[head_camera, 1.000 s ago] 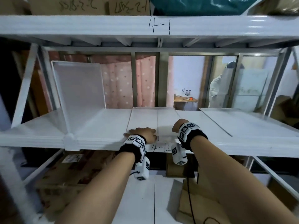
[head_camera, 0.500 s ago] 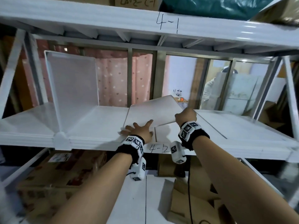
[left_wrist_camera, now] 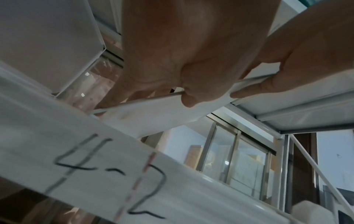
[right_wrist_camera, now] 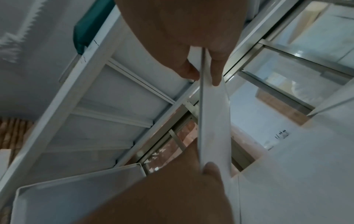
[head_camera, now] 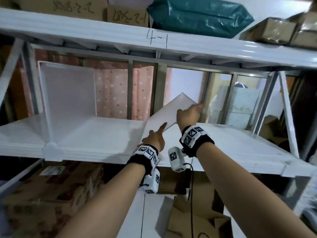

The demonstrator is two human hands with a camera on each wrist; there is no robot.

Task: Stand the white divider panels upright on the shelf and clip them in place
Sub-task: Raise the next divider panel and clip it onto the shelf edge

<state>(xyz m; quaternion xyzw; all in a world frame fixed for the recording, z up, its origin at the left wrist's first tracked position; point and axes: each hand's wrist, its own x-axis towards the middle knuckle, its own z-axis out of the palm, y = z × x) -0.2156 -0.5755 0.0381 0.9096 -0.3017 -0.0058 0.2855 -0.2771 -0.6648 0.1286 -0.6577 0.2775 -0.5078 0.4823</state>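
Observation:
A white divider panel is tilted up off the middle shelf, its right edge raised and its left edge still low. My right hand pinches the raised edge, thumb and fingers on either side of the panel. My left hand holds the near lower corner, the thumb under the panel and the index finger stretched along it. Another white divider stands upright at the left, seated in a white clip on the shelf's front edge.
The upper shelf, marked 4-1, hangs close above and carries cardboard boxes and a green bag. Another white panel seems to lie flat on the shelf's right part. Cardboard boxes sit below. Diagonal braces flank the bay.
The panel lay flat under both hands a second ago. My right hand has lifted its right edge steadily higher, and my left hand has stayed at the near lower corner.

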